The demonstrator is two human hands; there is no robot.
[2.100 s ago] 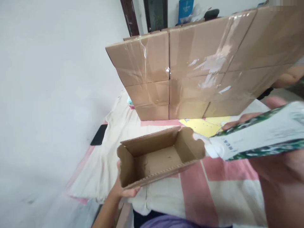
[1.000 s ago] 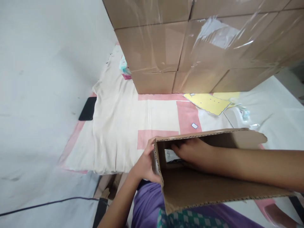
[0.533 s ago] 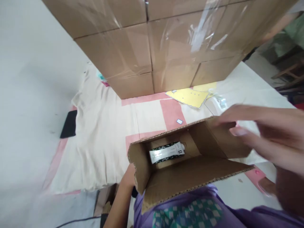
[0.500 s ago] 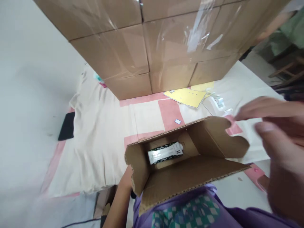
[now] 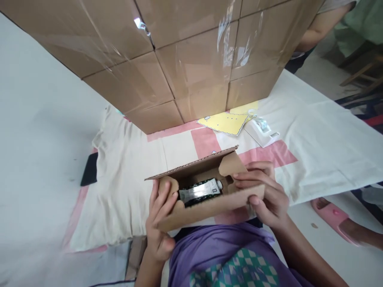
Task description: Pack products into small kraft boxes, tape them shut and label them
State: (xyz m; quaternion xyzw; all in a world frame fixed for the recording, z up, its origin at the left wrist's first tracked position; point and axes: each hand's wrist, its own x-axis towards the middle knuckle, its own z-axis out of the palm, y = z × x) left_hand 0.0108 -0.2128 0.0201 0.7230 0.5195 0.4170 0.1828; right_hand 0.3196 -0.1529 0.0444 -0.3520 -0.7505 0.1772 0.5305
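I hold a small brown cardboard box [image 5: 206, 207] in front of my lap with both hands. My left hand [image 5: 160, 219] grips its left end, fingers pressing the left end flap inward. My right hand [image 5: 265, 193] grips the right end, fingers folding the right end flap [image 5: 229, 165] over the opening. Inside lies a white and green tube [image 5: 199, 191] on its side. The long back flap [image 5: 194, 165] stands up.
A wall of taped cardboard cartons [image 5: 167, 52] stands behind on a cream and pink cloth [image 5: 125, 167]. A yellow sheet [image 5: 224, 122] and a small white item [image 5: 263, 129] lie by it. A black phone [image 5: 89, 169] lies left. Another person's arm [image 5: 317, 28] shows top right; a pink slipper [image 5: 330, 217] lies right.
My right hand, which was raised and blurred near the camera, has come down onto the box's right end. Both end flaps are now folded inward over the tube.
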